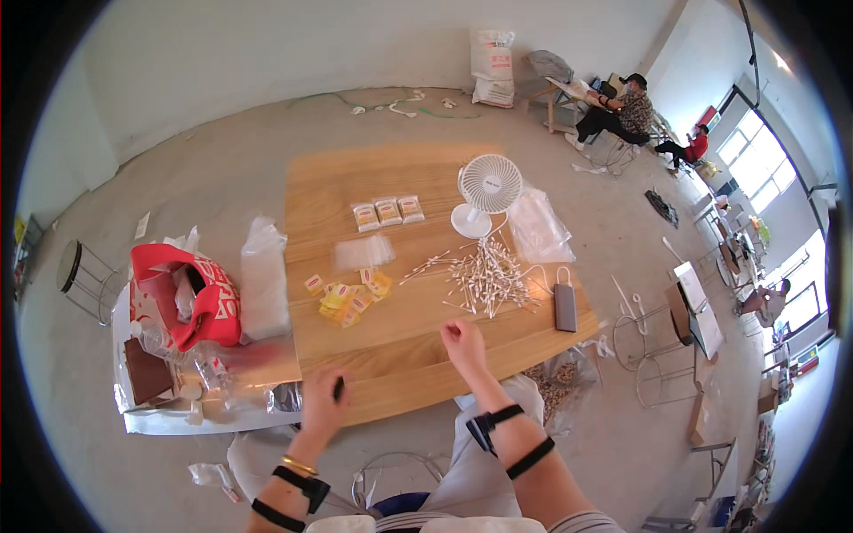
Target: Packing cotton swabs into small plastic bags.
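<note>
My left hand (325, 397) is at the table's near edge, fingers curled around a small black object (338, 388) whose kind I cannot make out. Over the near middle of the wooden table (391, 329), my right hand (463, 343) is closed with fingertips together; anything inside is hidden. Just beyond it lies a loose heap of white-tipped cotton swabs (491, 277). Small yellow-and-white printed cards (344, 302) are scattered to its left. Behind those sit a stack of small clear plastic bags (364, 252) and three filled packets (387, 211) in a row.
A white fan (490, 185) stands behind the swabs, with clear plastic bags (539, 229) beside it. A grey power bank (565, 306) with a white cable lies at right. At left are a red bag (213, 306) and a plastic-wrapped bundle (264, 293). Several people sit farther off.
</note>
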The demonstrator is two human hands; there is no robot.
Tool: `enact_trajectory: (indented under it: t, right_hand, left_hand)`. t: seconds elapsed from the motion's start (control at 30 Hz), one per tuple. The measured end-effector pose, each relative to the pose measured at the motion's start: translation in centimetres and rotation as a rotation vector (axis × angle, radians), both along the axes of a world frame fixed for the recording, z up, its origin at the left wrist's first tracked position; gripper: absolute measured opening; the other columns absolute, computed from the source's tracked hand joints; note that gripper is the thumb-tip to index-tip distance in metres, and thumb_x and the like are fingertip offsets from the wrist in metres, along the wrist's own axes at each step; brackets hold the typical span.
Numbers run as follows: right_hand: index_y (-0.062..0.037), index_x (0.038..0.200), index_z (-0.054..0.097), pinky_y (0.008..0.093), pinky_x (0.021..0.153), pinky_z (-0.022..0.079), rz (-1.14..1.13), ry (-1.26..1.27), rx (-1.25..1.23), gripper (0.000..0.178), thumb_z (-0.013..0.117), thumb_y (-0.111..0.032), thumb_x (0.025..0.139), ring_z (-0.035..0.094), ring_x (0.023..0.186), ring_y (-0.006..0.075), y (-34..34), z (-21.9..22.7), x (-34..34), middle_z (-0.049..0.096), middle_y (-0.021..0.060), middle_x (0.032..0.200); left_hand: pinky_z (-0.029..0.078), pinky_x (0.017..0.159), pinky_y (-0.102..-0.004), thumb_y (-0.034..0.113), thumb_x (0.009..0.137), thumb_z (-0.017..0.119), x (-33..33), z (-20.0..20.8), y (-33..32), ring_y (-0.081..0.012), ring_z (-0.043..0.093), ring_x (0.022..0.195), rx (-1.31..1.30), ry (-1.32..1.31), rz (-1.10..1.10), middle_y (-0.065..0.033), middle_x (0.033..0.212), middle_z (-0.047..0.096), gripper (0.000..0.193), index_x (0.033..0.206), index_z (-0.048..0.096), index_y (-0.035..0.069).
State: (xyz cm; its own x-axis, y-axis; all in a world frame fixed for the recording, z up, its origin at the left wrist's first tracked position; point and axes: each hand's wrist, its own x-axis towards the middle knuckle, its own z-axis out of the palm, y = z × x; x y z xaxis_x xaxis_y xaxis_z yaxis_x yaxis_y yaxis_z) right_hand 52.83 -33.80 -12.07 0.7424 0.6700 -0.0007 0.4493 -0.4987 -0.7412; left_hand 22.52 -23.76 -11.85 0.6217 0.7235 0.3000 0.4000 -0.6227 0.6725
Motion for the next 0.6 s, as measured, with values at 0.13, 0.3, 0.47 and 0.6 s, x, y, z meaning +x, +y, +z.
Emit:
enact_trajectory:
  t: [0.13, 0.3, 0.47, 0.6]
  right_hand:
    - [-0.0084, 0.102, 0.071, 0.0403, 0.090, 0.050, 0.132, -0.293, 0.020, 0.019, 0.071, -0.014, 0.084, 0.062, 0.099, 0.0303, 6.5, -0.6, 2.1, 0.071, 0.0092, 0.105]
    - [-0.0109, 0.106, 0.068, 0.0431, 0.098, 0.046, 0.252, -0.942, 0.040, 0.022, 0.065, -0.012, 0.084, 0.054, 0.112, 0.0315, 12.0, -2.0, 5.0, 0.063, 0.0062, 0.116]
    - [-0.0116, 0.099, 0.068, 0.0447, 0.097, 0.045, 0.364, -0.708, -0.140, 0.015, 0.067, -0.014, 0.084, 0.055, 0.111, 0.0314, 13.9, -1.9, 7.4, 0.064, 0.0081, 0.107]
    - [-0.0111, 0.089, 0.066, 0.0465, 0.092, 0.046, 0.607, -0.532, -0.187, 0.008, 0.069, -0.015, 0.083, 0.057, 0.106, 0.0326, 12.7, -0.8, 4.4, 0.064, 0.0101, 0.100]
  left_hand:
    - [0.033, 0.112, -0.0541, 0.028, 0.087, 0.069, 4.8, -2.0, -3.0, -0.0348, 0.045, 0.133, -0.012, 0.176, -0.192, -0.0148, 0.139, 0.052, 0.048, 0.130, 0.057, 0.009]
    - [0.016, 0.123, -0.0558, 0.043, 0.092, 0.060, 6.1, -2.8, -4.4, -0.0329, 0.029, 0.148, 0.254, 0.431, -0.245, -0.0137, 0.156, 0.038, 0.066, 0.146, 0.046, 0.009]
    - [0.016, 0.122, -0.0574, 0.041, 0.090, 0.062, 6.2, -2.5, -4.5, -0.0344, 0.031, 0.147, 0.161, 0.400, -0.262, -0.0143, 0.155, 0.038, 0.066, 0.144, 0.046, 0.008]
    - [0.016, 0.122, -0.0578, 0.040, 0.089, 0.063, 5.8, -1.6, -4.4, -0.0352, 0.031, 0.147, 0.119, 0.394, -0.264, -0.0158, 0.156, 0.037, 0.068, 0.145, 0.045, 0.006]
